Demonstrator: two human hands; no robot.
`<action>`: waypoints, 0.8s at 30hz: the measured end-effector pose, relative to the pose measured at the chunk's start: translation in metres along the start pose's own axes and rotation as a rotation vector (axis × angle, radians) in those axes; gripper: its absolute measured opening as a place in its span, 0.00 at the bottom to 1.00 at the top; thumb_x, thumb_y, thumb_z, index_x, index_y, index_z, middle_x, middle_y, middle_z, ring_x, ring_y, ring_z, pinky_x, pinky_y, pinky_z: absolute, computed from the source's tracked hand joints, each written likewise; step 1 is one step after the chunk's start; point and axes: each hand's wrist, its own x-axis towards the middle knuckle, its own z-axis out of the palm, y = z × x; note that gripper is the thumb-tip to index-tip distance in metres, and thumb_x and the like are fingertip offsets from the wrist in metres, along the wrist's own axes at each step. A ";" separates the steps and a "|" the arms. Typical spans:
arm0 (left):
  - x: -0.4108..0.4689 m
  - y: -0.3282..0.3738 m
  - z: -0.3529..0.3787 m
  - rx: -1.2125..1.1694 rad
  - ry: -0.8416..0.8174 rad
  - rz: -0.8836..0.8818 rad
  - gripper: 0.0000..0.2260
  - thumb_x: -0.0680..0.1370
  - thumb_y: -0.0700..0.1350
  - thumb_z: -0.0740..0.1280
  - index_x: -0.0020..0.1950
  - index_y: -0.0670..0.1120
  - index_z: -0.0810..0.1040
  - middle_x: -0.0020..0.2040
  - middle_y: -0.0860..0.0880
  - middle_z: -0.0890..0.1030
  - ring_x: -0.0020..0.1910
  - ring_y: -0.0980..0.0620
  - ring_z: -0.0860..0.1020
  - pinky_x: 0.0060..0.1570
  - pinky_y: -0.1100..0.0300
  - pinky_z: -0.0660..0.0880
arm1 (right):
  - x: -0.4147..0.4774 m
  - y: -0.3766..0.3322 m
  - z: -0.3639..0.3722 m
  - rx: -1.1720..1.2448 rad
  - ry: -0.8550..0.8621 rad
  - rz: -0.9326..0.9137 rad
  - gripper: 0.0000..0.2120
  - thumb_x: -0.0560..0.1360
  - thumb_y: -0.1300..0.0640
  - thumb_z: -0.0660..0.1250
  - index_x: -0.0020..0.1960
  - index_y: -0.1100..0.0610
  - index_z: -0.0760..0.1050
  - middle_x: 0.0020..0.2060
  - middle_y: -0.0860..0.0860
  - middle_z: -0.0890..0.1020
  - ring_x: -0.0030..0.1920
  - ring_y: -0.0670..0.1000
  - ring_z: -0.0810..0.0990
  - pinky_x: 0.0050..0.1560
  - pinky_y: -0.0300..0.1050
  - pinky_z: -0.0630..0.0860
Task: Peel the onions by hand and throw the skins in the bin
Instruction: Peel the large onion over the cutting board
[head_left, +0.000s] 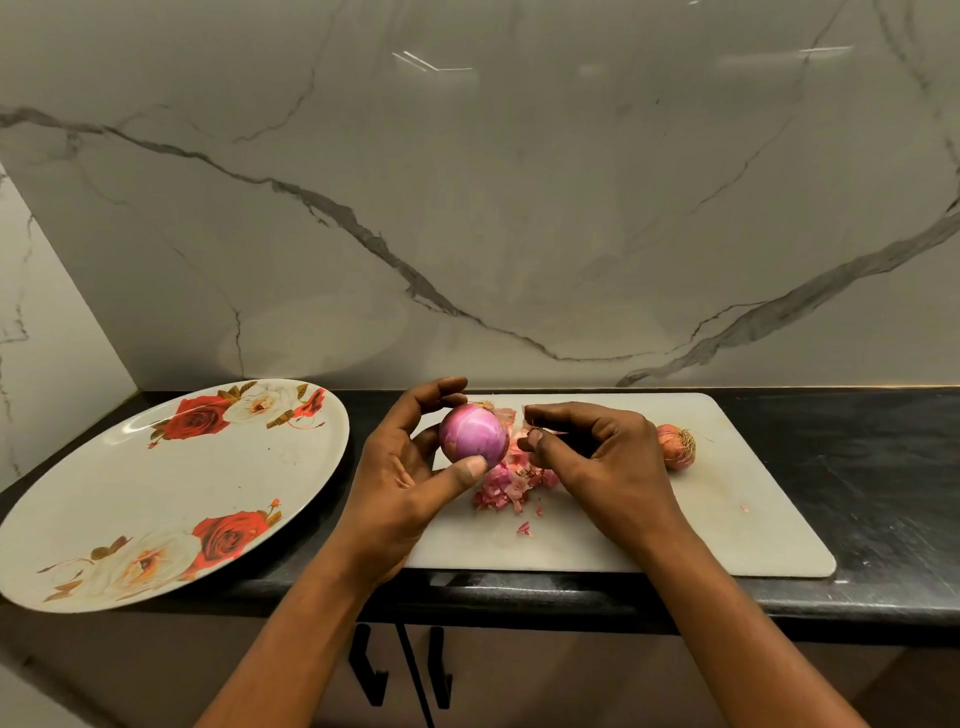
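Observation:
My left hand (410, 467) grips a mostly peeled purple onion (474, 435) between thumb and fingers, just above the white cutting board (727, 519). My right hand (597, 457) is right beside the onion, its thumb and fingers pinching a thin strip of pink skin (511, 418) still attached near the onion's top. A pile of torn pink skins (506, 486) lies on the board under both hands. An unpeeled onion (675, 446) with dry roots rests on the board behind my right hand. No bin is in view.
A large round plate (156, 493) with red and white rose prints sits on the black counter (857, 467) to the left, overhanging its front edge. A marble wall rises close behind. Cabinet doors with black handles (363, 670) are below the counter.

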 end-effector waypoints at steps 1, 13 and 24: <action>0.000 0.000 0.001 0.019 -0.006 0.005 0.32 0.72 0.35 0.77 0.75 0.48 0.73 0.70 0.48 0.77 0.69 0.41 0.79 0.63 0.43 0.80 | 0.000 0.000 0.001 0.016 -0.012 -0.003 0.12 0.78 0.61 0.75 0.61 0.54 0.86 0.52 0.46 0.89 0.51 0.44 0.88 0.53 0.48 0.86; -0.002 0.003 0.002 0.015 -0.081 0.012 0.32 0.72 0.34 0.77 0.74 0.51 0.75 0.69 0.47 0.77 0.68 0.40 0.79 0.59 0.50 0.82 | 0.003 0.002 0.001 0.070 -0.031 -0.006 0.04 0.80 0.61 0.73 0.52 0.57 0.86 0.43 0.50 0.88 0.45 0.50 0.89 0.47 0.54 0.87; 0.001 0.007 0.004 -0.137 0.015 -0.099 0.21 0.80 0.41 0.68 0.73 0.46 0.75 0.63 0.53 0.83 0.63 0.43 0.83 0.58 0.47 0.83 | 0.001 0.003 0.001 -0.036 -0.002 -0.045 0.13 0.78 0.69 0.70 0.55 0.54 0.87 0.47 0.45 0.89 0.48 0.42 0.88 0.52 0.46 0.86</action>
